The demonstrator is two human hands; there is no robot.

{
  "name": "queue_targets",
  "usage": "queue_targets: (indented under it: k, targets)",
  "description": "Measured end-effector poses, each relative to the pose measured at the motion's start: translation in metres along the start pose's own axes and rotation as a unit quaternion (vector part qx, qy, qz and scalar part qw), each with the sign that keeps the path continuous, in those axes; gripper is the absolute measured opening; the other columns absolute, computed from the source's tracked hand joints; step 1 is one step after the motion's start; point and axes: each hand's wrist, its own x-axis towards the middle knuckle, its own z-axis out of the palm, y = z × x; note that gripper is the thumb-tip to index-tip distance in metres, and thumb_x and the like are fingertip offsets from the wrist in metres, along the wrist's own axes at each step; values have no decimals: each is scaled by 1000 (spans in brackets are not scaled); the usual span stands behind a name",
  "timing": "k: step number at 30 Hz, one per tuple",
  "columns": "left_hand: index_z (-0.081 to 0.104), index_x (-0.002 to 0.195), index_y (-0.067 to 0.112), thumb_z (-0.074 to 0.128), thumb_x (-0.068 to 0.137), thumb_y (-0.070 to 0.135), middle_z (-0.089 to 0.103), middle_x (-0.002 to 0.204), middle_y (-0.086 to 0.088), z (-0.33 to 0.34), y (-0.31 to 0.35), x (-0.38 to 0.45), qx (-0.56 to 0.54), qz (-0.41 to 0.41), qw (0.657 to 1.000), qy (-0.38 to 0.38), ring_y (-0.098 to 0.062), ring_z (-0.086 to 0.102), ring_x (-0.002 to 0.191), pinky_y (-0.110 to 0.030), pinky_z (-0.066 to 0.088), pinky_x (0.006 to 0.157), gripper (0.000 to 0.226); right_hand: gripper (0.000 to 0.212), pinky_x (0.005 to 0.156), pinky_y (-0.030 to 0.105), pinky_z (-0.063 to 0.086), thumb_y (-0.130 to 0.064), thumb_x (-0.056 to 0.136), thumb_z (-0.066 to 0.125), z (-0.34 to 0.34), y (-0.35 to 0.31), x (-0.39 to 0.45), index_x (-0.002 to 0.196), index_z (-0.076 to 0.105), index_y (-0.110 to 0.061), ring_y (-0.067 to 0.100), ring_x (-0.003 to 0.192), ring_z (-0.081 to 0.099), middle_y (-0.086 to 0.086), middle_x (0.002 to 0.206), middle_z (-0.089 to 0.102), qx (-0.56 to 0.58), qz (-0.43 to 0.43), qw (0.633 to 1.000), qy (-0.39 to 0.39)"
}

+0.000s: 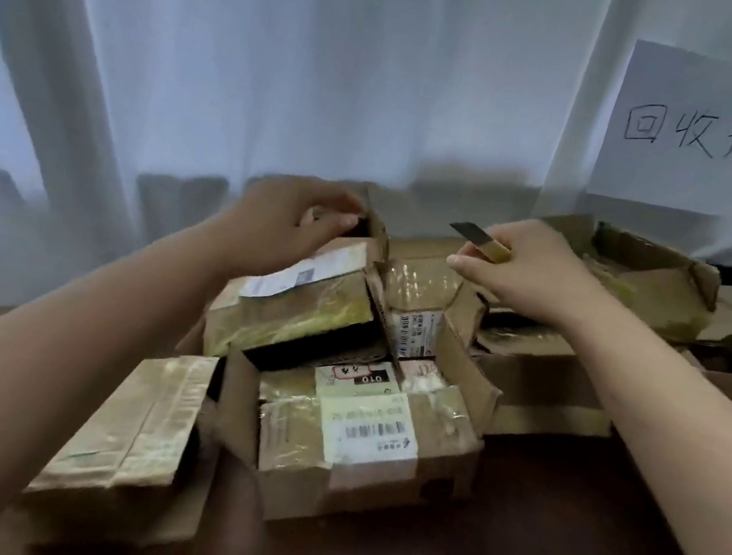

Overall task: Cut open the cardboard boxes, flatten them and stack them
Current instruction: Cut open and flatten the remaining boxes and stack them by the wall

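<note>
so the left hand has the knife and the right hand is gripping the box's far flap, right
No, it is the other way round. The head view shows the right hand holding the knife, and the left hand gripping the box's far flap.

Soft daylight filters through the white curtain (296, 47); tape glare on the cardboard boxes (358, 426), motion blur, wide-angle bending at edges.

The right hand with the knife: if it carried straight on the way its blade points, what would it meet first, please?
The right hand holds a utility knife whose blade points left, toward the left hand gripping the raised box flap. That flap, or the fingers just behind it, would likely come first; depth is unclear.
</note>
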Motion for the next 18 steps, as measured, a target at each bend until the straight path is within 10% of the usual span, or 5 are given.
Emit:
queue_targets:
  k: [5,8,11,18]
  targets:
    - [14,154,25,78,64,62,22,159,-3,0,-32,-70,-8,-153,977,-152,-20,23,145,-40,24,118,116,44,73,31,49,-65,76,61,31,-40,-24,91,68,-24,14,87,62,-9,88,67,-5,30,999,22]
    - [-16,153,24,80,59,64,-7,163,-6,23,-45,-82,42,-203,957,-203,-23,3,150,-41,16,120,140,66,70,28,41,-82,64,57,46,-65,-29,106,63,-31,16,98,62,-12,102,66,-212,43,976,-5]
    - [-11,154,18,81,68,53,-2,163,-9,31,-54,-82,46,-210,962,-167,-26,9,149,-38,21,119,131,50,65,28,39,-72,73,60,64,-81,-25,85,54,-24,20,87,60,-7,87,61,-340,36,939,-30]
    - [36,145,15,73,81,42,42,146,-4,13,-58,-88,-8,-130,987,90,-20,39,134,-28,34,102,78,7,66,35,42,-19,87,52,77,-65,-11,84,48,-14,35,83,60,10,83,61,-150,4,980,132]
